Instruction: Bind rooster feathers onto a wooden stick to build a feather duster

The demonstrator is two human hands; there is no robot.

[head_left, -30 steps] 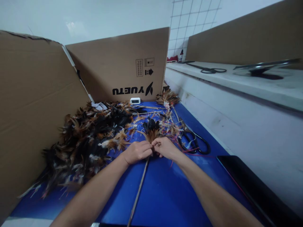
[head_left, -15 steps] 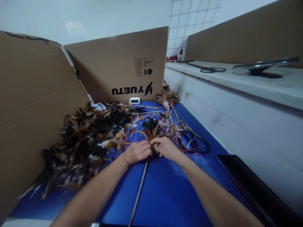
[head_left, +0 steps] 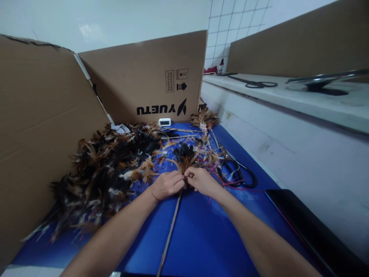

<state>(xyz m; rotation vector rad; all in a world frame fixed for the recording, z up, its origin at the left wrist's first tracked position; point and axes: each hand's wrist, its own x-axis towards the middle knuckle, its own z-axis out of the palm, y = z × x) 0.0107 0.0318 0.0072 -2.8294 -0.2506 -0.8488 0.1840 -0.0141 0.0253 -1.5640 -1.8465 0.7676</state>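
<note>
A thin wooden stick (head_left: 170, 232) runs from the near table edge up to my hands, with a tuft of black and brown feathers (head_left: 184, 155) at its far end. My left hand (head_left: 168, 184) is closed around the stick just below the tuft. Close against it, my right hand (head_left: 201, 180) pinches at the base of the feathers; what lies between its fingertips is too small to make out. Red string (head_left: 235, 185) trails over the table to the right of that hand. Black-handled scissors (head_left: 238, 173) lie beside the string.
A big heap of loose feathers (head_left: 109, 169) covers the table's left side. Cardboard panels (head_left: 144, 77) stand at the left and back, with a small white device (head_left: 164, 122) before them. A feather bundle (head_left: 204, 117) lies at the back; a black object (head_left: 302, 223) rests at right.
Both hands stay nearly in place at the base of the tuft, with only slight finger movement. The view has shifted a little.
</note>
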